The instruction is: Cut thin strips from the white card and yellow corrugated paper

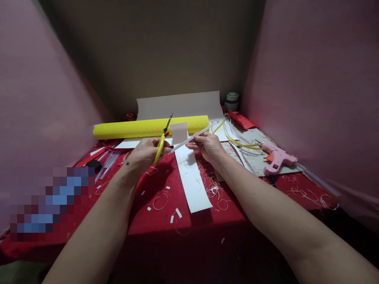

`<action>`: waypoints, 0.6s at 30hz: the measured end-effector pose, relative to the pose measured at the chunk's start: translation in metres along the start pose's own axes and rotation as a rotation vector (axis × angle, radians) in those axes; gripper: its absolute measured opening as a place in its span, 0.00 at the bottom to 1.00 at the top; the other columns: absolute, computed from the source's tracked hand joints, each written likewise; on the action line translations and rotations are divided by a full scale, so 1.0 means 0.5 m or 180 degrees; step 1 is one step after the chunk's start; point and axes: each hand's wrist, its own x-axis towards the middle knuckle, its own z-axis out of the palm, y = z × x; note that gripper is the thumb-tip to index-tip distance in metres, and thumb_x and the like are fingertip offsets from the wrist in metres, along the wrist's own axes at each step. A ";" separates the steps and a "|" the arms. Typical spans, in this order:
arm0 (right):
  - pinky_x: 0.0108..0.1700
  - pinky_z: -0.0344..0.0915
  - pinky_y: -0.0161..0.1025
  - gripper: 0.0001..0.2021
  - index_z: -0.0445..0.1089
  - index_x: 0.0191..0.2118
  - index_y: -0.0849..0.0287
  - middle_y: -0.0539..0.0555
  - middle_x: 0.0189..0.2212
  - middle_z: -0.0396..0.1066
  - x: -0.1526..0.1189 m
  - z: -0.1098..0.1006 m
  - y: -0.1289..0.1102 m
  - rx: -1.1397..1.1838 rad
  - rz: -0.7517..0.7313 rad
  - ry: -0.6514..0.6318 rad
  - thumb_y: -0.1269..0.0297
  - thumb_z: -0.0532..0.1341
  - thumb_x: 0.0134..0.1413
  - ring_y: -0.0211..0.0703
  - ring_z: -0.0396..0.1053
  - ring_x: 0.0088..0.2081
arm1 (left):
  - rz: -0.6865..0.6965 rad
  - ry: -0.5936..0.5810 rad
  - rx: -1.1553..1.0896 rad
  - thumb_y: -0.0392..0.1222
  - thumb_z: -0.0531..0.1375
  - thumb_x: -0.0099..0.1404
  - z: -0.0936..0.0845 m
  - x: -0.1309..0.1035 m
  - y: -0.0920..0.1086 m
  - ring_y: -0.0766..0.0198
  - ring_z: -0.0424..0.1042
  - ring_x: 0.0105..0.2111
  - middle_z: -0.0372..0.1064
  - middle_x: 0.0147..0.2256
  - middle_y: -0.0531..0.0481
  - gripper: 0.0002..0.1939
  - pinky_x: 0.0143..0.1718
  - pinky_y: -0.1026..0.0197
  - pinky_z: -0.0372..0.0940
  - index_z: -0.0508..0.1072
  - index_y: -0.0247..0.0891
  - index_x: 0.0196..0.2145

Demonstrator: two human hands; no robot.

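Observation:
My left hand point(145, 153) is closed around a pair of scissors point(160, 149) with yellow handles, their dark blades pointing up and away. Between that hand's fingertips is one end of a narrow white strip point(184, 142), which looks like paper. The strip runs up to the right through the fingers of my right hand point(209, 146), which pinch it, and its far end sticks out beyond them. Below lies a long white card piece point(194, 187), with another pale card piece point(179, 132) standing at its far end against a yellow corrugated roll point(133, 127).
A pink glue gun point(278, 157) rests on a grey board point(260, 167) at the right. Yellow strips point(241, 144), clear glue sticks point(109, 162) and paper scraps point(178, 213) lie on the red cloth point(166, 227). A lidded jar point(231, 101) stands behind; pink panels flank both sides.

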 end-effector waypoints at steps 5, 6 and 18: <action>0.27 0.70 0.37 0.06 0.61 0.25 0.63 0.54 0.19 0.68 -0.008 0.004 -0.006 -0.0384 0.0221 0.0091 0.73 0.54 0.51 0.37 0.69 0.20 | 0.0069 0.0264 0.0066 0.33 0.63 0.41 0.008 0.003 0.000 0.75 0.52 0.13 0.58 0.14 0.59 0.10 0.14 0.68 0.47 0.69 0.35 0.25; 0.24 0.68 0.37 0.07 0.62 0.25 0.63 0.54 0.18 0.68 -0.012 0.007 -0.007 -0.0655 0.0303 0.0079 0.71 0.54 0.52 0.37 0.68 0.19 | 0.0141 0.0339 0.0071 0.33 0.63 0.41 0.010 0.004 0.001 0.75 0.54 0.14 0.60 0.16 0.59 0.10 0.15 0.69 0.49 0.69 0.35 0.26; 0.34 0.59 0.38 0.10 0.71 0.35 0.55 0.55 0.36 0.69 -0.020 0.025 0.011 -0.5071 -0.2190 -0.0728 0.72 0.54 0.53 0.43 0.64 0.37 | 0.1063 0.0416 0.0795 0.36 0.61 0.45 0.023 0.005 -0.010 0.69 0.64 0.26 0.68 0.26 0.53 0.10 0.26 0.67 0.59 0.71 0.34 0.29</action>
